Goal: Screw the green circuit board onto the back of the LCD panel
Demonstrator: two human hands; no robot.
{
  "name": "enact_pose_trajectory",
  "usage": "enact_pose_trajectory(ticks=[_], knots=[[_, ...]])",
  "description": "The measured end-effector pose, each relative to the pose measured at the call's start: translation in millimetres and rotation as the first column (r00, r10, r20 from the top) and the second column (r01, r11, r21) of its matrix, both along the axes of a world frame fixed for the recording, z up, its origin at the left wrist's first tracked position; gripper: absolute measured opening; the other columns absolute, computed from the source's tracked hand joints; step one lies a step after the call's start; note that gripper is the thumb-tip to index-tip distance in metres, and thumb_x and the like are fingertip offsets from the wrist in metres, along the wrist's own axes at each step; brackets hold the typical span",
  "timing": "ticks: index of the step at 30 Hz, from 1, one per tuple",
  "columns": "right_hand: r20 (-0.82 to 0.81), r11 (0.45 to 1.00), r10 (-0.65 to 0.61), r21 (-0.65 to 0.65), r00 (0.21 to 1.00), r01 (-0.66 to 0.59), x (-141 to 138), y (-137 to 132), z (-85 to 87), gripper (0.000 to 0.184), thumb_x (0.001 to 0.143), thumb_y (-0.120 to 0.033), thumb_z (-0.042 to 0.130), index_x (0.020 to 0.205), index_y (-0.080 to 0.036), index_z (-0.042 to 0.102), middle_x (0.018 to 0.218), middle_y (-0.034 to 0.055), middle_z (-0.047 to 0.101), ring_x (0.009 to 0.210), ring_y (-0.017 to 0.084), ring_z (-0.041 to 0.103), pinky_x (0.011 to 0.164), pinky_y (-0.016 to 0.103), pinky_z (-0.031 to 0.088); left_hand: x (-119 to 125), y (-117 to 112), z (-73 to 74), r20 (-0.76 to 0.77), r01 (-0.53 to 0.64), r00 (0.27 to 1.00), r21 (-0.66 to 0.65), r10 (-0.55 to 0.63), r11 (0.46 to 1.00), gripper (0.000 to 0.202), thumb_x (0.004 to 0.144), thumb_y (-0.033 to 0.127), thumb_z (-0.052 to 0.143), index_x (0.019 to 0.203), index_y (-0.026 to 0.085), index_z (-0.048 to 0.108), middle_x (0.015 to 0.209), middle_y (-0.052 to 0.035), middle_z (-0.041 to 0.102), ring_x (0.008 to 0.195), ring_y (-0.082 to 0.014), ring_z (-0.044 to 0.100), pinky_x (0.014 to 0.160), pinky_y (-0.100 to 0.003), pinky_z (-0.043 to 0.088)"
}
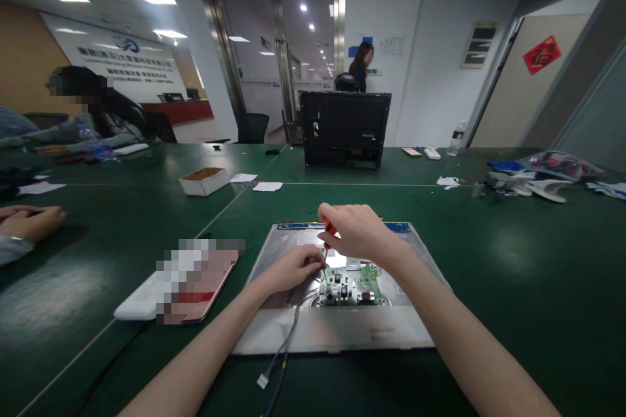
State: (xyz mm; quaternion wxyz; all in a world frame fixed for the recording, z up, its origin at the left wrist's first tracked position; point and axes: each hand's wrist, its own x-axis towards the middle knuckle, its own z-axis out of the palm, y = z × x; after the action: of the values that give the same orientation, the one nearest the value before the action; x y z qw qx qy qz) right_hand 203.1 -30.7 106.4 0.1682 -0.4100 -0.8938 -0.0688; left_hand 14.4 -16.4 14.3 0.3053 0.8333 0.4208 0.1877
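Note:
My right hand [359,229] is closed around the red and black handle of a screwdriver [329,228]. Its thin shaft points down at the upper left corner of a green circuit board [348,285]. Close to the screwdriver's tip, my left hand [296,266] has its fingers pressed together; whatever they pinch is too small or hidden to tell. The board lies on the silvery back of a flat display panel [337,332], with a blue strip along the far edge. Dark cables [293,326] run from the board's left side to a white connector [263,380] off the panel's near edge.
Left of the panel lie a white object [141,293] and a pink phone-like object [215,283], both partly blurred out. Beyond stand an open white box [204,181] and a black monitor casing [345,130]. Loose parts [518,186] lie right. A co-worker's hands [32,221] rest left.

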Motion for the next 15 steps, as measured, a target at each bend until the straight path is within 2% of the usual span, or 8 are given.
enact_pose_trajectory(ticks=[4,10,15], knots=[[0.014,1.0,0.011,0.011,1.0,-0.011,0.8,-1.1,0.4,0.02,0.087,-0.037,0.057,0.097,-0.021,0.052,0.084,0.0022,0.07,0.071,0.018,0.062,0.051,0.029,0.019,1.9,-1.5,-0.6,-0.015,-0.005,1.0,0.025,0.006,1.0,0.012,0.081,0.016,0.047,0.076,0.018,0.058,0.078,-0.0018,0.061,0.077,-0.0191,0.055,0.072,-0.028,0.043],[0.0,0.998,0.039,-0.044,0.999,-0.039,2.0,-6.5,4.6,0.021,0.079,-0.021,0.054,0.099,-0.019,0.052,0.091,0.004,0.069,0.074,0.018,0.061,0.054,0.029,0.023,0.3,0.2,-6.4,-0.025,0.018,1.0,0.057,-0.016,0.998,0.012,0.079,0.015,0.047,0.081,0.017,0.059,0.079,-0.0021,0.06,0.074,-0.0185,0.054,0.068,-0.027,0.042],[0.032,0.998,0.016,-0.054,0.999,-0.014,-0.1,-5.7,4.9,0.022,0.08,-0.02,0.052,0.102,-0.019,0.053,0.092,0.0051,0.07,0.073,0.018,0.061,0.054,0.029,0.023,-1.1,0.4,-7.8,-0.062,0.003,0.998,0.066,0.001,0.998,0.01,0.076,0.016,0.049,0.08,0.017,0.058,0.074,-0.0004,0.058,0.069,-0.0178,0.053,0.063,-0.026,0.039]])
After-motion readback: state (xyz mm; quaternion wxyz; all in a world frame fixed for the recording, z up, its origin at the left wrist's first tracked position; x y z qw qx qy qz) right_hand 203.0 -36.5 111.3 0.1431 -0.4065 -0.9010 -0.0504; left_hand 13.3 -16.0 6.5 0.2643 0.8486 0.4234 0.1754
